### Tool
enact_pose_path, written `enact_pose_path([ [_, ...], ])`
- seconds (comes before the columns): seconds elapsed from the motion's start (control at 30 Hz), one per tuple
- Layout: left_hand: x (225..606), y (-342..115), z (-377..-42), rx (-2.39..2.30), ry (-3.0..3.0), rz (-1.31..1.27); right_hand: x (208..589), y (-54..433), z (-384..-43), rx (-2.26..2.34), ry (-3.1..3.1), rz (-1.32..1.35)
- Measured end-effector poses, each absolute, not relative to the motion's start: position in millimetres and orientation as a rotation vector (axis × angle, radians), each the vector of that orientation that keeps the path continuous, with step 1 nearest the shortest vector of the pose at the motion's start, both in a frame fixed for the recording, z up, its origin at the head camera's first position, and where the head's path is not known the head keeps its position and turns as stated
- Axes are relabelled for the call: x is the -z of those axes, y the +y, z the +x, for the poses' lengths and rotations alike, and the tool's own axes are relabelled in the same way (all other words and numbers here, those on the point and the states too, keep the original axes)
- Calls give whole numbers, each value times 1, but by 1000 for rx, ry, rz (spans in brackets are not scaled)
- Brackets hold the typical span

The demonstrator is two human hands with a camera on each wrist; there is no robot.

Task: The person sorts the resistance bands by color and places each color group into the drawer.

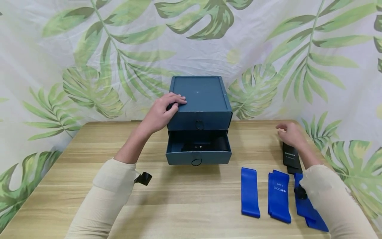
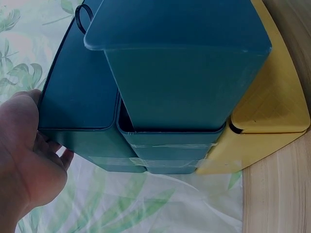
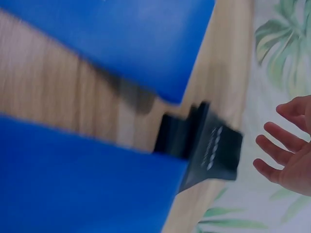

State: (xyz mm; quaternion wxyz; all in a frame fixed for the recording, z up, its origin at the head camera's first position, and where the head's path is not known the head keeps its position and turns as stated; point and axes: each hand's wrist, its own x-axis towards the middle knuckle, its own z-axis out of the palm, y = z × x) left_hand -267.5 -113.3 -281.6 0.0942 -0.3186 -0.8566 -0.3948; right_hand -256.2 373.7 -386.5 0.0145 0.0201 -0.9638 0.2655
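My left hand point(image 1: 165, 111) rests on the top left edge of a blue drawer box point(image 1: 198, 94), with fingers lying over its top. In the left wrist view some of its fingertips point(image 2: 65, 158) show at the box's left side. The drawer point(image 1: 182, 158) below the top one stands pulled out, and a black band point(image 1: 206, 147) with small white marks lies in it. At the far right my right hand point(image 1: 290, 132) hovers by black resistance bands point(image 1: 292, 156) with white dots. Its fingers are loosely bent and hold nothing in the right wrist view.
Blue resistance bands lie on the wooden table point(image 1: 191, 205): a single one point(image 1: 250, 192), one marked Light point(image 1: 279, 196), and others point(image 1: 308, 212) partly under the right sleeve. A yellow lower section point(image 2: 272, 97) of the box shows in the left wrist view. A leaf-print cloth point(image 1: 128, 49) hangs behind.
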Motion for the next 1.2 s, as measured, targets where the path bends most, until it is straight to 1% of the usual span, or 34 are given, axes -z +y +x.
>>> enact_pose_path([
  [0.2,282,-113,-267,1176,-2538,-952,397,392,-257,-694,-3049,79],
  [0.37,283,-114,-266,1179,-2543,-949,404,402,-256,-669,-3082,94],
  [0.57,283,-113,-267,1183,-2533,-954,412,410,-255,-621,-3080,-10],
  [0.83,281,-114,-269,1182,-2528,-957,407,411,-254,-641,-3080,-133],
  [1.2,280,-113,-268,1173,-2531,-955,403,411,-248,-635,-3102,-60],
])
